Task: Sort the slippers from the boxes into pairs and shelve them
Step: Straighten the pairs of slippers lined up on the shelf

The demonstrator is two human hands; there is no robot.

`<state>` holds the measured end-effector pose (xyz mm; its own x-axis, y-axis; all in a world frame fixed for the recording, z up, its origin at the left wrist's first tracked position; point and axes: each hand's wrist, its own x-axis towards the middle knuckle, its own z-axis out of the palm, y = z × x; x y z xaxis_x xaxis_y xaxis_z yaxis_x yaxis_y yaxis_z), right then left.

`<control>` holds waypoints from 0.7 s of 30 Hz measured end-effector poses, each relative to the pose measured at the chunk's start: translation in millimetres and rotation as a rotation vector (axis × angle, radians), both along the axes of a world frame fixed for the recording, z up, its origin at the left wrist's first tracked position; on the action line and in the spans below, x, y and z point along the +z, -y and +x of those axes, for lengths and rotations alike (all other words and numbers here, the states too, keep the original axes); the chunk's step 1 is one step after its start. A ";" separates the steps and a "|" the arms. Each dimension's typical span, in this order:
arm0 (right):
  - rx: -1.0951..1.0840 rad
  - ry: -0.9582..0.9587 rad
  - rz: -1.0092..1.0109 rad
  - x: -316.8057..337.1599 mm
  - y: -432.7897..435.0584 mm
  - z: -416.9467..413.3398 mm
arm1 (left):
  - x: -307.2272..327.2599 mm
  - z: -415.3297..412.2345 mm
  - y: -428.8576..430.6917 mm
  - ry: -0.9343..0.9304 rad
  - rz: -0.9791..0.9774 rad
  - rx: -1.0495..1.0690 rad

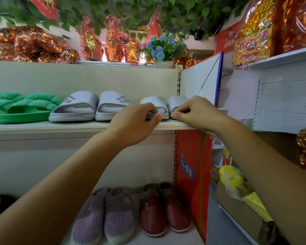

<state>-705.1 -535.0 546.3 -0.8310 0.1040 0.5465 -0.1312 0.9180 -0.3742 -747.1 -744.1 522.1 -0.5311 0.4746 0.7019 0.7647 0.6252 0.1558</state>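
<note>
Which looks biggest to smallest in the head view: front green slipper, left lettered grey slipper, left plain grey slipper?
1. front green slipper and left lettered grey slipper: too alike to rank.
2. left plain grey slipper: smallest, partly behind the left hand.

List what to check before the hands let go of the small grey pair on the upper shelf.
1. Left hand grips the left grey slipper at the heel: ok.
2. Right hand pinches the right grey slipper at the heel: ok.
3. Both slippers side by side, toes to the back: ok.
4. Heels fully on the upper shelf: cannot tell, hands cover them.
5. Apart from the larger grey pair: ok.
</note>
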 end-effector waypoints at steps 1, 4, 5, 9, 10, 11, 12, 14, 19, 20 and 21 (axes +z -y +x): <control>0.003 -0.071 0.010 -1.5 4.1 2.4 | -1.0 -0.1 3.8 -0.015 0.080 -0.036; 0.033 -0.281 0.033 -6.6 28.5 10.0 | -1.2 1.8 23.9 -0.116 0.215 -0.044; 0.058 -0.318 0.033 -7.6 39.1 11.7 | -0.4 2.7 34.0 -0.139 0.226 -0.022; 0.200 -0.329 -0.017 -7.2 82.0 10.7 | 6.2 1.4 87.1 -0.167 0.247 0.115; 0.227 -0.314 -0.019 -8.0 93.0 7.5 | 6.7 -1.2 101.9 -0.166 0.247 0.145; 0.241 -0.299 -0.017 -9.2 104.1 4.1 | 6.1 -4.0 116.1 -0.151 0.231 0.171; 0.246 -0.284 -0.013 -10.9 115.4 0.3 | 4.8 -6.4 129.2 -0.129 0.207 0.194; 0.245 -0.258 -0.017 -14.7 135.6 -8.4 | 1.6 -13.6 152.4 -0.105 0.173 0.202; 0.118 -0.275 -0.079 -16.7 158.5 -22.5 | 5.7 -32.4 177.1 -0.012 0.210 0.118; 0.092 -0.265 -0.085 -16.9 160.5 -22.9 | 7.1 -36.9 177.8 -0.002 0.199 0.108; 0.072 -0.257 -0.092 -17.1 162.4 -22.6 | 8.2 -40.3 177.7 0.009 0.192 0.095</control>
